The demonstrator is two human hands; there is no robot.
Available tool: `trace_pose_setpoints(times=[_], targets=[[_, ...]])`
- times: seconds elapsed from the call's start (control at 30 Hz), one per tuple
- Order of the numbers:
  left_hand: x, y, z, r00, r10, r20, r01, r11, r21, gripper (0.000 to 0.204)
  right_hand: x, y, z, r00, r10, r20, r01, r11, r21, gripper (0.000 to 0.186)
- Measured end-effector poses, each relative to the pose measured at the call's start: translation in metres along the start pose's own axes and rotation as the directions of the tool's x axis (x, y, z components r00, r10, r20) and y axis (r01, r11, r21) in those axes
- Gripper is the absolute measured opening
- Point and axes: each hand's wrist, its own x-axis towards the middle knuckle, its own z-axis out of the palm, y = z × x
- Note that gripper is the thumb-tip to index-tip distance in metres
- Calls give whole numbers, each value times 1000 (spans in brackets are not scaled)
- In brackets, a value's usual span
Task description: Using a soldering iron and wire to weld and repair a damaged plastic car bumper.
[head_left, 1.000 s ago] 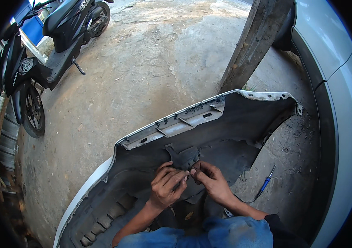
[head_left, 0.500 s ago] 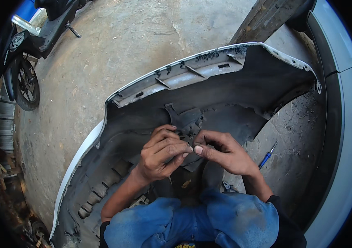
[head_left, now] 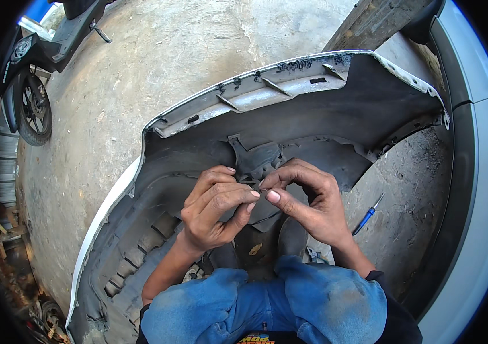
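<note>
A grey car bumper [head_left: 324,97] lies inside-up on the concrete in front of me, its white painted skin showing along the left edge. Both hands meet at a dark plastic bracket [head_left: 258,157] in the bumper's middle. My left hand [head_left: 215,203] has its fingers curled and pinched on a small part at the bracket's lower edge. My right hand [head_left: 310,200] pinches the same spot with thumb and forefinger. The part between the fingertips is too small to make out. My knees in blue trousers [head_left: 267,304] fill the lower edge.
A blue-handled screwdriver [head_left: 368,213] lies on the ground right of the bumper. A white car body [head_left: 479,172] curves along the right side. A wooden post [head_left: 370,23] stands at the top. A motorbike [head_left: 32,74] is parked at the upper left.
The view has dropped and closed in on the bumper, so the hands look larger and sit higher. Both hands stay together at the bracket, fingers shifting slightly.
</note>
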Motion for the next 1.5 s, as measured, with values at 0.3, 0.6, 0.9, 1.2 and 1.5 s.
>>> trace_pose_setpoints(times=[0.3,0.6,0.9,1.2,1.5], targets=[[3,0,0,999,20,39,-19,1000,-17,26,-2,6,1,998,-13,-66,11,999,-32,17],[10,-6,-9,975,19,221,-15,1000,-22,25,-4,4,2,993,111,-45,-113,992,-49,19],[4,-7,0,985,-46,164,56,997,-59,20,-3,14,5,990,125,-63,-124,992,18,22],[4,-4,4,962,-205,179,219,974,-63,18,-3,19,5,997,69,-37,-71,997,-34,25],[0,-2,-3,902,-317,293,353,932,-79,23,-5,6,10,997,-66,-26,58,974,-221,18]])
